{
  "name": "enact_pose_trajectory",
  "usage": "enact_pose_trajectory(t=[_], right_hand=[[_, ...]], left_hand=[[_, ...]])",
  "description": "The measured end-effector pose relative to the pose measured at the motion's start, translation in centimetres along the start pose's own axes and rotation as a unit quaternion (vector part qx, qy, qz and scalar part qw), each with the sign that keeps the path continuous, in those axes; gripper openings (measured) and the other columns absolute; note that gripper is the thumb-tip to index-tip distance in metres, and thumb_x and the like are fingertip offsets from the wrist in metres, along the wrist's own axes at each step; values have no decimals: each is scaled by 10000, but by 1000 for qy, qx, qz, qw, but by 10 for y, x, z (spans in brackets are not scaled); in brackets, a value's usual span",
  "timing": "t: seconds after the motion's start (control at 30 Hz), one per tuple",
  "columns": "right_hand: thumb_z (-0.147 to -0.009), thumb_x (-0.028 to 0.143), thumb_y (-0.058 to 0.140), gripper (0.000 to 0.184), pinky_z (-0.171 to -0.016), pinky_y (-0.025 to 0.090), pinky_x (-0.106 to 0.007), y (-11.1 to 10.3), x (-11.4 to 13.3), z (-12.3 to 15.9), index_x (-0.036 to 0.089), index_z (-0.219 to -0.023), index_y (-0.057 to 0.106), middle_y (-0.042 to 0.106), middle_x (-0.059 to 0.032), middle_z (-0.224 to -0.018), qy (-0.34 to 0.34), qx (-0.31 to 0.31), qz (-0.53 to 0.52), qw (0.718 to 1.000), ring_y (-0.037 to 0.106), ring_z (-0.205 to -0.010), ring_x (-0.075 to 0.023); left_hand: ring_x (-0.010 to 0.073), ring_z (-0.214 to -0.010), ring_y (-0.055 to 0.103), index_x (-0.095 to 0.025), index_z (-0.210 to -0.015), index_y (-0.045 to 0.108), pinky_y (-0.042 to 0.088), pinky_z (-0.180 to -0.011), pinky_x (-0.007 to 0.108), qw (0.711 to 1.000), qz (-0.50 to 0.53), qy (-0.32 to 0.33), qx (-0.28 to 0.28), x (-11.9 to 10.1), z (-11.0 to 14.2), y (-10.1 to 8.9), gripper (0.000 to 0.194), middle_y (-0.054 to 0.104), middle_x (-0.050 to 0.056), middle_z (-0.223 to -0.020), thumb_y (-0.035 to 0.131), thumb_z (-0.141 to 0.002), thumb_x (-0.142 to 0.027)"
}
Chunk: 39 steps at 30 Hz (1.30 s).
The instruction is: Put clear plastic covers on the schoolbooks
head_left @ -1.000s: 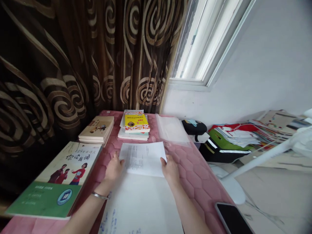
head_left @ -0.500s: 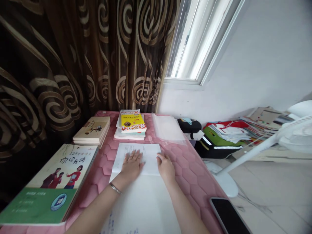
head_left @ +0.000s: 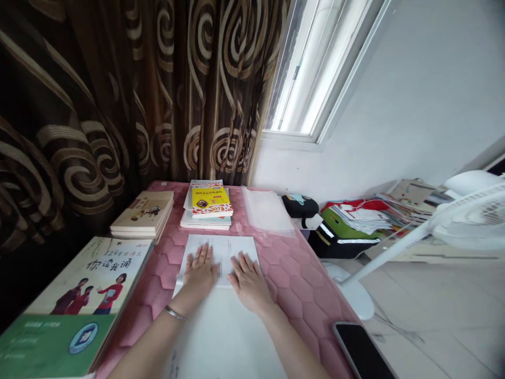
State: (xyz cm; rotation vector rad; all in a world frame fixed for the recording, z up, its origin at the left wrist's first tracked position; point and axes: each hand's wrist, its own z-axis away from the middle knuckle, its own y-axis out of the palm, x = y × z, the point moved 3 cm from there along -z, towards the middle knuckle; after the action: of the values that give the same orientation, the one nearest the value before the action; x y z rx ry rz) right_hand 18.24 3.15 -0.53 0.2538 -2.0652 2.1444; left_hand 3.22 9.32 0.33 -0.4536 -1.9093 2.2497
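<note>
A long white sheet of paper (head_left: 229, 331) lies lengthwise before me, its far part folded over toward me with small print on it. My left hand (head_left: 199, 273) is flat on the left side of this printed flap (head_left: 223, 246), fingers pointing away from me. On the right side of the flap rests my right hand (head_left: 249, 281), palm down with its fingers a little apart. Both hands are open, with nothing gripped. Some of the print is hidden under them. Blue handwriting shows faintly near the sheet's lower left edge.
On the pink quilted cover (head_left: 292, 273) lie a large green-and-white book (head_left: 74, 305), tan books (head_left: 144, 213), a stack topped by a yellow book (head_left: 211, 199), clear plastic sleeves (head_left: 266, 210) and a phone (head_left: 363, 350). A white fan (head_left: 394, 247) stands to the right.
Both hands have gone from holding the flap's side edges to lying flat on it. The left moved inward first, then the right. The view has shifted slightly right.
</note>
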Motion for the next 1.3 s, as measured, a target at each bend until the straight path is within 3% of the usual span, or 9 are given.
enact_pose_trajectory(t=[0.13,0.23,0.33,0.57,0.73,0.83,0.93,1.07,1.3], right_hand=[[-994,506,203,607,-1181,101,-474,0,-1,-1,193,-1508,285,132,-86,-1594,5,1,2,1000,87,-1476,-249],[-995,492,220,597,-1184,93,-475,1,1,-1,190,-1504,295,134,-89,-1592,3,-4,5,1000,95,-1475,-253],[-992,501,220,599,-1186,102,-471,2,1,-1,193,-1497,315,153,-84,-1588,1,-11,3,1000,100,-1473,-252],[-979,356,296,517,-1184,153,-472,-4,6,-1,181,-1453,411,228,-67,-1579,15,-28,-15,999,169,-1463,-256],[-998,380,226,560,-1182,178,-446,-14,40,-37,119,-1479,347,276,-83,-1561,-56,-38,-66,996,163,-1465,-240],[-997,446,222,605,-1186,141,-456,-12,52,-69,120,-1504,277,202,-89,-1580,-60,-25,-95,993,131,-1470,-244],[-992,493,172,660,-1187,107,-454,-6,42,-89,92,-1512,234,198,-113,-1581,-8,7,-103,995,121,-1472,-242],[-989,492,134,687,-1189,52,-425,-6,4,-86,47,-1496,263,204,-126,-1579,43,10,-41,998,77,-1479,-224],[-984,463,99,691,-1185,61,-393,-11,-35,-73,23,-1501,228,193,-119,-1585,101,-7,19,995,95,-1477,-214]], left_hand=[[299,-1464,176,-126,-1503,266,53,-1162,600,997,-40,-56,-47,10,-8,-5,594,170,138,-1587,251,-967,-380],[291,-1466,174,-137,-1485,326,47,-1176,564,993,-61,14,-98,-8,-26,-9,559,213,130,-1582,295,-956,-313],[253,-1467,179,-140,-1493,308,102,-1195,486,989,-41,105,-98,-25,-47,-7,571,253,103,-1577,299,-958,-339],[235,-1459,213,-145,-1499,288,155,-1191,467,990,5,81,-117,-15,-62,4,604,273,87,-1571,252,-957,-408],[247,-1474,149,-160,-1510,258,136,-1194,486,992,-32,93,-75,-14,-63,9,629,228,74,-1589,351,-895,-258],[269,-1481,93,-222,-1511,256,79,-1198,514,992,-44,101,-58,-13,-66,13,699,235,43,-1590,447,-839,-242],[258,-1482,95,-195,-1518,230,92,-1200,491,993,-33,103,-53,-14,-67,13,687,204,50,-1598,419,-864,-290],[226,-1477,136,-127,-1517,217,120,-1192,487,996,-2,66,-63,-9,-64,4,612,162,82,-1600,249,-929,-292],[242,-1466,188,-131,-1505,255,64,-1174,563,997,-15,-35,-67,55,-48,-7,601,167,103,-1594,207,-942,-337]])
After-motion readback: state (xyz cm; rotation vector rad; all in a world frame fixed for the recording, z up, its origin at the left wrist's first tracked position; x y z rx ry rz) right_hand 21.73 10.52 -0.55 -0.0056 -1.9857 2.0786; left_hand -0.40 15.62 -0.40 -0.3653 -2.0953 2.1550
